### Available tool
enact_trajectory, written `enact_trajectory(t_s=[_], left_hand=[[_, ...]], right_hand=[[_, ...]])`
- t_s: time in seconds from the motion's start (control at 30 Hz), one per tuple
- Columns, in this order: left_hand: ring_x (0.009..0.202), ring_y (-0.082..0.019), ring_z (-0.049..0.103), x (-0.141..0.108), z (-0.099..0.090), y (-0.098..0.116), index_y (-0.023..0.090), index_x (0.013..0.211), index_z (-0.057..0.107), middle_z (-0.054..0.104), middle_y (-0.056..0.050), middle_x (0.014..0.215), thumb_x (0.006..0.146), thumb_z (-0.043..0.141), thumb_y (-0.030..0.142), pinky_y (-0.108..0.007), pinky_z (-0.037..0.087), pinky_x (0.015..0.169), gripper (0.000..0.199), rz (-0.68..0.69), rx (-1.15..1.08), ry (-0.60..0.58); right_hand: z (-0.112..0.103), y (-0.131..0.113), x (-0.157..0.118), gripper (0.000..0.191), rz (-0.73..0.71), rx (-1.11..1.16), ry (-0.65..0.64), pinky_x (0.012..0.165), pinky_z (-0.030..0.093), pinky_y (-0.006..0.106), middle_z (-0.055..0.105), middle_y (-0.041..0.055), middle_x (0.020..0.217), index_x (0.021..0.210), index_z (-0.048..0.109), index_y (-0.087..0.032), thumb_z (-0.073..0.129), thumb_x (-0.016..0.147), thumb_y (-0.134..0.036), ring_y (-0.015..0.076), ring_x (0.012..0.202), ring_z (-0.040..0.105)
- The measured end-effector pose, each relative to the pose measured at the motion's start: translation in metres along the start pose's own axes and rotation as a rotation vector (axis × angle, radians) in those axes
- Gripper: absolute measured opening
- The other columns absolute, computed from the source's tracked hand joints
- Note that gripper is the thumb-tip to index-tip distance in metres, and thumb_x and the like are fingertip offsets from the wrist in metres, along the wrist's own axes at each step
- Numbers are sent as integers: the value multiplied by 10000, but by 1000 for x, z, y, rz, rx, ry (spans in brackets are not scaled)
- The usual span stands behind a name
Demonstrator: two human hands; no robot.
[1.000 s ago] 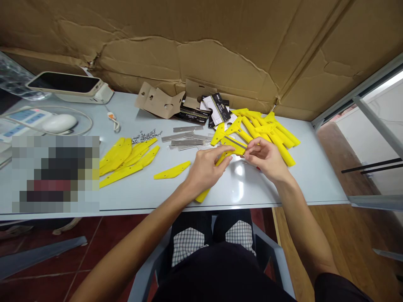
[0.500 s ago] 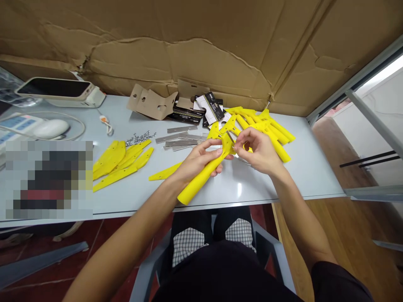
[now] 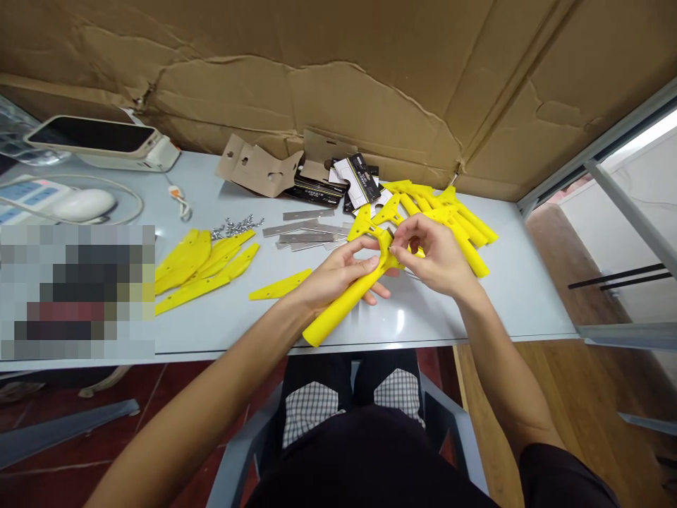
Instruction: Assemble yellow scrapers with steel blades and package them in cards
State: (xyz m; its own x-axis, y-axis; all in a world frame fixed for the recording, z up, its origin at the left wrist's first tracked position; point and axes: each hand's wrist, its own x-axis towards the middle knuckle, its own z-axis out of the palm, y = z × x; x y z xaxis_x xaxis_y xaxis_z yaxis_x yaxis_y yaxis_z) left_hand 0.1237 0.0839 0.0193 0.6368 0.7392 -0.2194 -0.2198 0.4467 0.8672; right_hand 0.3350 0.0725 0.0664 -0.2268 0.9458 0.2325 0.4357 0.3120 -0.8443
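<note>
My left hand holds a yellow plastic handle near its wide head, the round end pointing toward me past the table edge. My right hand is at the head, thumb and forefinger pinched together; what lies between the fingertips is too small to make out. A dark narrow edge shows at the head beside those fingertips. One flat yellow piece lies left of my left hand. Beyond the hands are metal blades, small screws and several more yellow handles.
More flat yellow pieces lie at the left. Opened card packaging stands against the cardboard wall. A phone, a white mouse and a power strip are at the far left.
The handle has shifted slightly right with my left hand, whose lower fingers are more spread. The dark strip at the head sticks out less. My right hand stays pinched at the head.
</note>
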Motion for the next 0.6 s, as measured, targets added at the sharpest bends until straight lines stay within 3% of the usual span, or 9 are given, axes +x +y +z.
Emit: enact_trajectory(t_s=[0.3,0.6], left_hand=[[745,-268,833,1,-1,-7,248,1209,495,802,-80,1007,856,904,347,-326,670,617,550,71,58,-14],[795,-259,824,3,5,-15,251,1189,472,772,-52,934,943,802,317,-401,694,712,417,154,108,91]], right_hand=[[-4,-6,4,103,-2,-119,-73,716,525,357,748,30,916,977,638,-230,679,892,-189,186,792,671],[3,-4,14,133,-33,-287,-29,852,506,431,771,34,949,942,636,-249,698,885,-146,251,921,702]])
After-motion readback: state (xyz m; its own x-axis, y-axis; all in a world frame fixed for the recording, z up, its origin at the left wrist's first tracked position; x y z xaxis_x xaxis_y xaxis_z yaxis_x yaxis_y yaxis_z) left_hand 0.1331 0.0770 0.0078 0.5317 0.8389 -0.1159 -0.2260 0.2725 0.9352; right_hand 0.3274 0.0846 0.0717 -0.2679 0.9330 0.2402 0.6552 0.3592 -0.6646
